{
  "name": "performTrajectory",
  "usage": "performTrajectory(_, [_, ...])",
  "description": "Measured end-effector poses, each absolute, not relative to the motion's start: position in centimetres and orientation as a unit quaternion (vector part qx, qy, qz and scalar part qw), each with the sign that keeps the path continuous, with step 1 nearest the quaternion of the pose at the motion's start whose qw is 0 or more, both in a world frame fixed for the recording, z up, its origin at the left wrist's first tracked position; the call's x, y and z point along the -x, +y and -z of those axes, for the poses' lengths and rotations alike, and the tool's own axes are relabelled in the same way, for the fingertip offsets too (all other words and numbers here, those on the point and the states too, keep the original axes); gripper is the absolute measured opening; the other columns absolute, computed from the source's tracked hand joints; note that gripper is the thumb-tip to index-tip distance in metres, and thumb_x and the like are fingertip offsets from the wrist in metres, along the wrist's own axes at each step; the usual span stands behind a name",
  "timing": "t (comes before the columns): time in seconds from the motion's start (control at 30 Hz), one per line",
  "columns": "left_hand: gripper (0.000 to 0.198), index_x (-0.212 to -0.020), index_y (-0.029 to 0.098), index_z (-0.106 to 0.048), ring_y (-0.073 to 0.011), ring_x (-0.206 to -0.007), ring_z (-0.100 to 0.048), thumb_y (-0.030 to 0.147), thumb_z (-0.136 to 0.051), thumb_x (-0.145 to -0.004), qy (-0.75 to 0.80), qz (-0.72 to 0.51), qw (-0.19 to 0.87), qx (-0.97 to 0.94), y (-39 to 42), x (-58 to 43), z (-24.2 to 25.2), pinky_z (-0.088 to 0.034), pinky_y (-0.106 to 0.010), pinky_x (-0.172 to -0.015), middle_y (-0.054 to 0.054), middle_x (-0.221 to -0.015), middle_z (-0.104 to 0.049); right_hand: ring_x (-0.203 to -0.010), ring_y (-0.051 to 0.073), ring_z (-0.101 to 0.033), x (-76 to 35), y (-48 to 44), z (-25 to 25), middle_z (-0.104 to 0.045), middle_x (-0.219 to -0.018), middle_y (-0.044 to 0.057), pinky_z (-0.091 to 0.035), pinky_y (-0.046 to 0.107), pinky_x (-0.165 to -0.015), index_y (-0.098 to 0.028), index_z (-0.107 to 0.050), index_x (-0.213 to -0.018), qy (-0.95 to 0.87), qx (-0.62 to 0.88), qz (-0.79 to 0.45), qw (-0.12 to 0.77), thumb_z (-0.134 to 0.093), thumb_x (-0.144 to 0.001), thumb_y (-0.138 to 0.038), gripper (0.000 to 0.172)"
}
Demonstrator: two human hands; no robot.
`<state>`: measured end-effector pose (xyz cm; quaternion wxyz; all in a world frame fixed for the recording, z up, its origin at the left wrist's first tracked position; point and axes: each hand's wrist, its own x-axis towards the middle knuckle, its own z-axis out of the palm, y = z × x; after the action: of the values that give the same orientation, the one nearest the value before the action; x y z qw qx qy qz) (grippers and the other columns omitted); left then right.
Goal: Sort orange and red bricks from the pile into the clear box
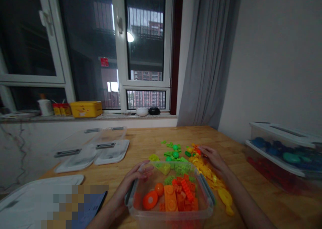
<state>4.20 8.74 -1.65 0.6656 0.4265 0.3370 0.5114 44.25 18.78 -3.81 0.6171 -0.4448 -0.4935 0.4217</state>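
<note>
In front of me stands a clear plastic box (173,216) with grey side clips. Inside it are orange toy pieces: a large orange building block (170,198), an orange ball (159,189), a round orange disc (150,200) and several smaller blocks. My left hand (137,176) grips the box's far left corner. Beyond the box, my right hand (212,157) has its fingers drawn together at some small orange pieces (197,150); whether one is pinched cannot be made out. A heap of yellow toy pieces (205,168) lies beneath my right wrist, beside green pieces (181,167).
Clear lids with grey clips (113,151) lie at the left, and a white lid (37,192) is nearer me. A phone-like device (93,202) is partly blurred out. Stacked lidded boxes (281,155) with blue and red pieces stand right. Behind is the windowsill (120,117).
</note>
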Motion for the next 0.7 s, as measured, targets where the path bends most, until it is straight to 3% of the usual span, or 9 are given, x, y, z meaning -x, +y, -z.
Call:
performTrajectory(0.1, [0.062,-0.141,0.024,-0.068,-0.0324,-0.141,-0.061,0.017,-0.069,-0.080,0.333,-0.515,0.664,-0.427,8.9,-4.0,2.0,-0.039,-0.044,-0.124,-0.009,-0.146,-0.072,-0.078,0.017,-0.067,-41.1,17.0,3.3,-0.079,-0.088,0.004,-0.052,0.029,-0.074,-0.022,-0.084,-0.084,-0.497,0.378,-0.525,0.578,-0.100,-0.058,-0.057,0.046])
performTrajectory(0.2, [0.062,-0.140,0.024,-0.069,-0.0330,-0.142,-0.061,0.016,-0.069,-0.078,0.344,-0.521,0.654,-0.428,8.9,-4.0,2.0,-0.037,-0.045,-0.125,-0.007,-0.148,-0.071,-0.103,0.023,-0.070,-39.2,15.5,2.9,-0.080,-0.107,0.007,-0.052,0.034,-0.093,-0.022,-0.083,-0.078,-0.539,0.328,-0.572,0.525,-0.101,-0.059,-0.054,0.041])
performTrajectory(0.27, [0.062,-0.138,0.024,-0.070,-0.0329,-0.143,-0.060,0.016,-0.070,-0.077,0.357,-0.519,0.647,-0.429,8.8,-4.0,1.8,-0.035,-0.045,-0.126,-0.006,-0.147,-0.072,-0.125,0.030,-0.064,-38.7,14.8,2.6,-0.077,-0.123,0.010,-0.046,0.040,-0.107,-0.022,-0.082,-0.073,-0.585,0.308,-0.575,0.481,-0.100,-0.061,-0.053,0.038])
performTrajectory(0.37, [0.062,-0.137,0.024,-0.071,-0.0326,-0.145,-0.057,0.018,-0.071,-0.076,0.367,-0.518,0.647,-0.423,8.6,-4.1,1.4,-0.034,-0.044,-0.127,-0.006,-0.143,-0.074,-0.133,0.035,-0.059,-38.6,14.4,2.1,-0.074,-0.130,0.010,-0.040,0.046,-0.114,-0.022,-0.082,-0.073,-0.623,0.296,-0.574,0.442,-0.099,-0.062,-0.053,0.037])
performTrajectory(0.57, [0.059,-0.136,0.023,-0.072,-0.0317,-0.143,-0.060,0.017,-0.069,-0.077,0.360,-0.519,0.651,-0.421,8.7,-4.2,1.5,-0.033,-0.043,-0.127,-0.006,-0.144,-0.074,-0.133,0.034,-0.059,-38.8,14.9,2.6,-0.074,-0.130,0.011,-0.042,0.044,-0.113,-0.021,-0.082,-0.076,-0.624,0.293,-0.571,0.445,-0.098,-0.064,-0.050,0.035])
performTrajectory(0.7, [0.061,-0.138,0.025,-0.071,-0.0318,-0.141,-0.061,0.018,-0.070,-0.077,0.358,-0.518,0.650,-0.426,8.8,-4.1,1.7,-0.035,-0.043,-0.126,-0.007,-0.144,-0.074,-0.113,0.027,-0.069,-40.7,17.2,3.6,-0.080,-0.116,0.008,-0.054,0.035,-0.093,-0.025,-0.084,-0.088,-0.527,0.346,-0.542,0.555,-0.095,-0.066,-0.055,0.039])
